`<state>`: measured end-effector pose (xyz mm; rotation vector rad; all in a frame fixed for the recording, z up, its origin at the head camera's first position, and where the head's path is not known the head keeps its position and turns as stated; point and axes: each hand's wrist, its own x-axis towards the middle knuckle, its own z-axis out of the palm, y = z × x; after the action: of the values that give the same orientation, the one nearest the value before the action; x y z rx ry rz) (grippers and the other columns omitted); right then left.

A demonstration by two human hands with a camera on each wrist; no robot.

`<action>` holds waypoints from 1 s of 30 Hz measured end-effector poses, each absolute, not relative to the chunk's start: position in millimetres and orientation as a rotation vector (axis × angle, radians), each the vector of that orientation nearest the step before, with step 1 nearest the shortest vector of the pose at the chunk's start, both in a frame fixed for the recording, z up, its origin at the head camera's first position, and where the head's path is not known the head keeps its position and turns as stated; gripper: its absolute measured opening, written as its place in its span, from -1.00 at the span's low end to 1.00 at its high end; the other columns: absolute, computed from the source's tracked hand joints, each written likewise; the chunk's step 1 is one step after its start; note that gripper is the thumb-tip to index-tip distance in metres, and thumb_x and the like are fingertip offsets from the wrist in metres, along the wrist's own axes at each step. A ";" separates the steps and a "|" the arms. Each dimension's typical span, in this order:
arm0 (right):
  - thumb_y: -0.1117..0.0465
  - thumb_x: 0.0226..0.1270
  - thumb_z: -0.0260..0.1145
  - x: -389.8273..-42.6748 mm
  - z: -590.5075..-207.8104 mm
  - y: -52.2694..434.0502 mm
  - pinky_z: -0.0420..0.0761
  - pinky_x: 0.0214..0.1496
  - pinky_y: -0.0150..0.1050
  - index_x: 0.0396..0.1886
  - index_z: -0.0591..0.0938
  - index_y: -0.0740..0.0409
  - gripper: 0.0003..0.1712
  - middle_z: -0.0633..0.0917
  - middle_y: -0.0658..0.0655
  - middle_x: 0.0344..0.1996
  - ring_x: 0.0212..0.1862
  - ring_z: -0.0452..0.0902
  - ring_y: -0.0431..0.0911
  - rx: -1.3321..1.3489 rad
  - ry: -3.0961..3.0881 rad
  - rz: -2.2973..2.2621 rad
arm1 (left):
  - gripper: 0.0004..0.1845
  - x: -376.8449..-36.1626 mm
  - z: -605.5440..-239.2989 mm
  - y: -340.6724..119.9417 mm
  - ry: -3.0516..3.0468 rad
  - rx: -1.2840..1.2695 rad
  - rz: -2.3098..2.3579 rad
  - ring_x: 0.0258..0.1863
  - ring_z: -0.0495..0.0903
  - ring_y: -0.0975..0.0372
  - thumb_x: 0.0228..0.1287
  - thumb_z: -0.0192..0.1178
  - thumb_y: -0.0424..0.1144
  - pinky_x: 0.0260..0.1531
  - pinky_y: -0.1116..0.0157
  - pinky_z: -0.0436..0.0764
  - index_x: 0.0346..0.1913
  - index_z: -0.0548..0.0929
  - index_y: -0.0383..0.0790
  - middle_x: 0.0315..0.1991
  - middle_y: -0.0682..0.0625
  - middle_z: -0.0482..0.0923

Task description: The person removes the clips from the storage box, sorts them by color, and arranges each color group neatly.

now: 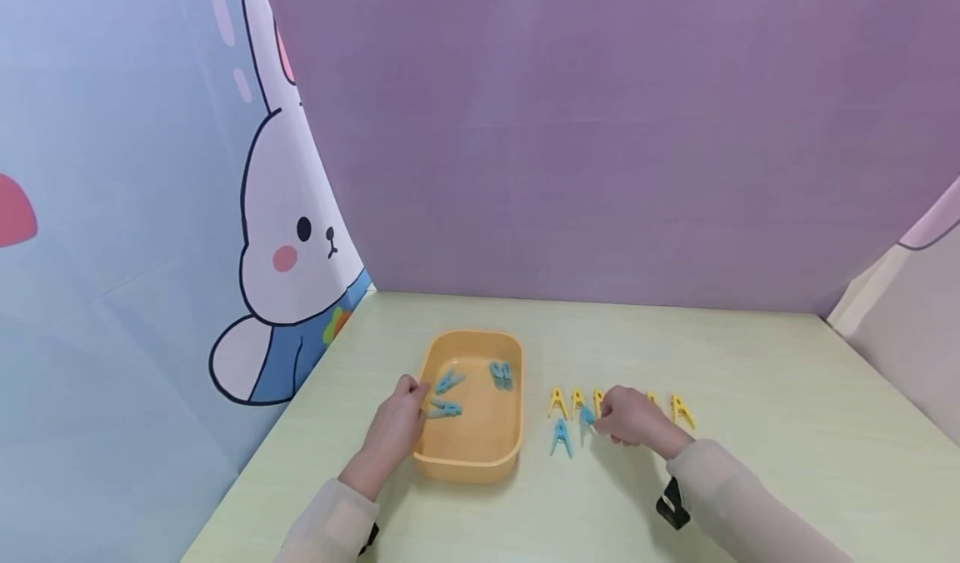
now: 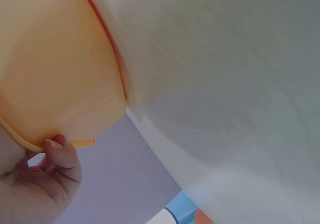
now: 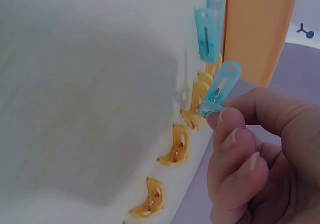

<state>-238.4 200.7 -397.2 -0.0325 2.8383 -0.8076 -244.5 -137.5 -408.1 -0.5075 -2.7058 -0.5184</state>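
My left hand (image 1: 397, 421) grips the left rim of an orange plastic tub (image 1: 470, 470), its thumb and fingers pinching the edge in the left wrist view. Inside the tub lie several blue clothespins (image 1: 447, 410), two on the left and a pair at the upper right. To the right of the tub, my right hand (image 1: 633, 417) pinches a blue clothespin (image 3: 226, 83) between thumb and index finger. Another blue clothespin (image 1: 561, 438) is on the table beside it. Yellow clothespins (image 1: 557, 402) form a row behind, partly hidden by the right hand.
A pale table (image 1: 750, 480) carries everything. A purple backdrop (image 1: 600, 171) rises along its far edge. On the left stands a blue wall covering (image 1: 135, 296) with a cartoon rabbit (image 1: 296, 238).
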 end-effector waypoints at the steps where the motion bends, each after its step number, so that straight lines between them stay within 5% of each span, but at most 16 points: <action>1: 0.31 0.11 0.27 -237.5 -397.7 199.9 0.29 -0.66 -0.37 -0.72 0.43 0.13 -0.72 0.49 0.05 -0.77 -0.71 0.28 -0.18 -0.025 2.833 -0.806 | -0.59 -244.4 -408.0 -137.6 -2.707 -0.508 -0.517 -0.57 0.36 0.28 0.03 0.17 -0.57 -0.62 0.43 0.41 0.03 0.52 -0.52 -0.28 -0.06 0.31; 6: 0.27 0.14 0.28 -234.1 -401.0 197.5 0.33 -0.63 -0.34 -0.60 0.51 0.14 -0.82 0.51 0.06 -0.71 -0.67 0.34 -0.15 -0.007 2.825 -0.751 | -0.59 -244.7 -408.5 -137.7 -2.701 -0.510 -0.503 -0.56 0.38 0.28 0.03 0.18 -0.57 -0.61 0.43 0.42 0.03 0.53 -0.51 -0.27 -0.06 0.32; 30: 0.29 0.09 0.27 -225.6 -408.5 193.9 0.31 -0.67 -0.36 -0.66 0.51 0.15 -0.82 0.47 0.03 -0.78 -0.72 0.30 -0.17 -0.063 2.783 -0.732 | -0.59 -246.8 -411.6 -138.8 -2.686 -0.508 -0.504 -0.57 0.36 0.28 0.03 0.17 -0.57 -0.63 0.44 0.41 0.03 0.53 -0.52 -0.28 -0.06 0.31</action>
<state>-225.6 193.9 -408.5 -0.0632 2.7825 -0.7320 -246.8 -138.8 -411.6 -0.5077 -2.6858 -0.5043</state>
